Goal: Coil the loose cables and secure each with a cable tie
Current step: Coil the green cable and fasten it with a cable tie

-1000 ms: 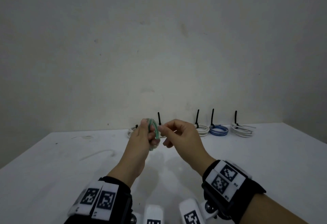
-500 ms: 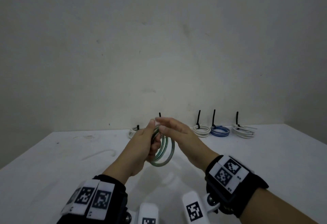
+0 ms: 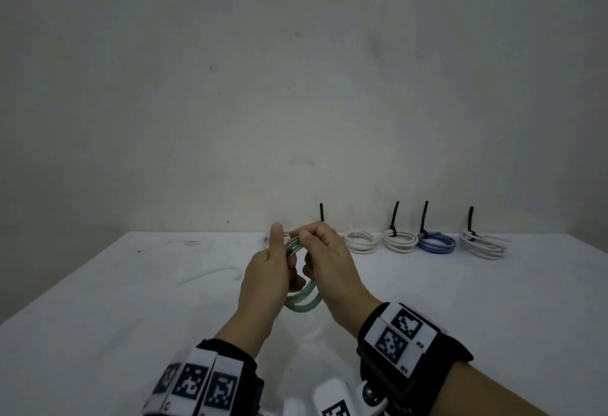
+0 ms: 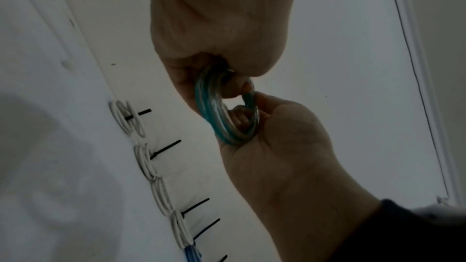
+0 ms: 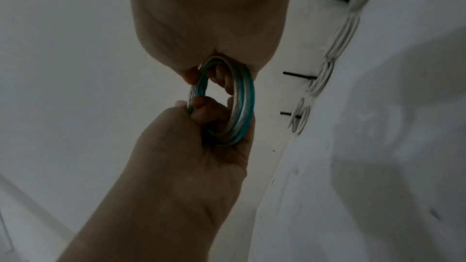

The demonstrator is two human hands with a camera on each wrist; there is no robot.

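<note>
We hold the green cable coil (image 3: 301, 300) between both hands, lifted above the desk (image 3: 460, 300). Left hand (image 3: 266, 279) has its fingers curled round the coil's left side, thumb up. Right hand (image 3: 329, 271) pinches the top turns, fingers hooked through the ring. The coil stands on edge, its open face pointing sideways between our palms. No tie on it yet, we judge. Tied coils (image 3: 399, 241) sit in a row along the desk's far edge; a loose white cable (image 3: 214, 276) lies nearer the left hand.
</note>
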